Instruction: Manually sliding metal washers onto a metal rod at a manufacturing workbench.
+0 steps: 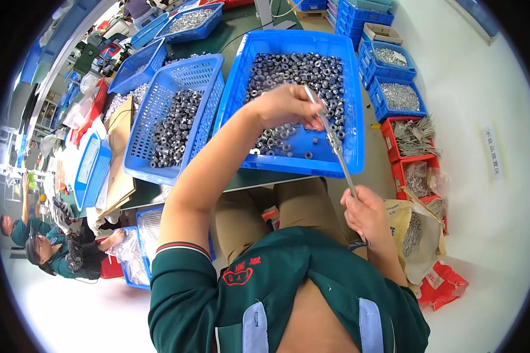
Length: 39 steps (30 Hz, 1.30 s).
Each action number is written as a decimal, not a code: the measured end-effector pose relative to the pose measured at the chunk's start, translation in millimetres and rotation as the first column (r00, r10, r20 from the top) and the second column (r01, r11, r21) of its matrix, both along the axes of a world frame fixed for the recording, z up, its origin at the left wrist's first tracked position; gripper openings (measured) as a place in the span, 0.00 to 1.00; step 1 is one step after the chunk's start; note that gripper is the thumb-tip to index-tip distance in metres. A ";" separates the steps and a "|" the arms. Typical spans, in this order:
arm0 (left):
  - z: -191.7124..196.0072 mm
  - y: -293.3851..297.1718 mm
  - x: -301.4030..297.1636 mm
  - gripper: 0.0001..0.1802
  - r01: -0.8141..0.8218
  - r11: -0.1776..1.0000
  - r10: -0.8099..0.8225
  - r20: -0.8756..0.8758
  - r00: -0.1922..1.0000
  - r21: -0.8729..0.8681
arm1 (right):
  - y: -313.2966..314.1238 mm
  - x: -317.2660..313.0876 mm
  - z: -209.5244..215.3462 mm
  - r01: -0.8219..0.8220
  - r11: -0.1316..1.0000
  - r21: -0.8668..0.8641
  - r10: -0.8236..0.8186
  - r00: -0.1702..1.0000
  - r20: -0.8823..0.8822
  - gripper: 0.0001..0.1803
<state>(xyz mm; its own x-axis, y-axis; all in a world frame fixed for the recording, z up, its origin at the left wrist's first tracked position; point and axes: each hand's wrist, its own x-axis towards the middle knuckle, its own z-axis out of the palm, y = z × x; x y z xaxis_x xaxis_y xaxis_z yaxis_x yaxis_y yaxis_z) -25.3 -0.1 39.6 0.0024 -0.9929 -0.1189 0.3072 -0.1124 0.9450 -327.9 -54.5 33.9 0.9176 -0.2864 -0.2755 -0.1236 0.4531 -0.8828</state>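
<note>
My left hand [285, 106] reaches over a blue plastic tray [353, 88] full of small metal nuts [297, 70], its fingers pinched at the upper end of a thin metal rod [335, 144]. My right hand [364, 210] grips the rod's lower end above my lap. The rod slants from the tray down to the right, and a few nuts are threaded on its middle.
A blue mesh basket [159, 112] of dark nuts stands left of the tray. More blue bins [394, 97] and red bins [409, 147] of metal parts line the floor at right, next to an open sack [415, 235]. Two other people [47, 247] sit at lower left.
</note>
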 end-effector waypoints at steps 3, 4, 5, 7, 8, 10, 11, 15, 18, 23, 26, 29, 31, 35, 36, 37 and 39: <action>2.5 -6.8 -18.4 0.22 0.144 0.989 -0.149 0.127 0.981 0.043 | 2.8 11.8 -3.4 0.064 0.998 -0.019 -0.064 0.998 0.000 0.07; -0.9 -8.3 -17.1 0.23 0.166 0.985 -0.171 0.136 0.976 0.048 | 1.6 13.9 -3.6 0.064 0.998 -0.015 -0.064 0.998 -0.001 0.07; 0.0 -8.1 -13.6 0.22 0.196 0.980 -0.197 0.133 0.971 0.025 | 0.7 15.5 -3.7 0.068 0.998 -0.010 -0.068 0.998 0.007 0.07; 1.8 -6.1 -6.2 0.20 0.158 0.984 -0.173 0.214 0.961 0.087 | -0.4 13.3 -4.5 0.075 0.997 -0.003 -0.075 0.997 0.012 0.07; -3.8 -5.9 -2.0 0.20 0.079 0.989 -0.114 0.308 0.944 0.125 | -0.8 11.9 -5.1 0.086 0.996 -0.006 -0.086 0.996 0.012 0.07; -30.6 -7.4 0.7 0.20 0.078 0.996 -0.022 0.745 0.667 -0.041 | 0.0 9.0 -6.4 0.092 0.996 -0.009 -0.092 0.996 0.008 0.07; -22.0 -12.5 -14.9 0.19 0.079 0.995 -0.083 0.891 0.446 0.053 | -3.4 5.6 -8.3 0.138 0.990 -0.009 -0.138 0.990 -0.016 0.06; -40.5 -16.0 -30.3 0.14 0.136 0.979 -0.167 0.981 0.095 0.153 | -3.0 0.1 -10.8 0.142 0.990 0.016 -0.142 0.990 -0.014 0.06; -42.0 -18.9 -27.6 0.14 0.105 0.974 -0.203 0.979 0.028 0.199 | -2.1 -2.2 -12.3 0.153 0.988 0.015 -0.152 0.988 -0.034 0.06; -20.8 -17.4 4.2 0.14 -0.364 0.913 0.281 0.358 0.890 0.187 | -2.3 -4.9 -12.9 0.134 0.991 -0.023 -0.135 0.990 -0.042 0.06; -10.7 -10.1 11.1 0.17 -0.383 0.905 0.406 -0.106 0.908 0.185 | -3.4 -5.5 -14.6 0.082 0.995 -0.052 -0.084 0.995 -0.046 0.06; -8.7 -10.3 6.8 0.15 -0.320 0.935 0.346 -0.189 0.919 0.153 | -3.6 -3.0 -15.5 0.032 0.998 -0.056 -0.034 0.999 -0.033 0.06; -5.6 -9.2 4.0 0.15 -0.284 0.950 0.307 -0.208 0.929 0.131 | -2.9 -2.3 -13.4 0.023 0.999 -0.046 -0.024 0.999 -0.024 0.06; -1.3 -7.7 4.0 0.12 -0.285 0.951 0.306 -0.219 0.927 0.123 | -1.9 -3.0 -9.0 0.021 0.998 -0.059 -0.024 0.999 -0.036 0.06; -3.3 -7.0 6.4 0.11 -0.277 0.955 0.294 -0.225 0.929 0.107 | -1.8 -3.7 -9.3 0.020 0.998 -0.058 -0.022 0.999 -0.036 0.06; -5.1 -6.1 8.5 0.11 -0.269 0.959 0.283 -0.232 0.931 0.092 | -1.6 -4.3 -9.4 0.019 0.998 -0.059 -0.021 0.999 -0.037 0.06; -2.7 -5.9 8.1 0.11 -0.269 0.958 0.284 -0.206 0.936 0.098 | -2.0 -5.9 -9.8 0.029 0.999 -0.038 -0.030 0.998 -0.046 0.06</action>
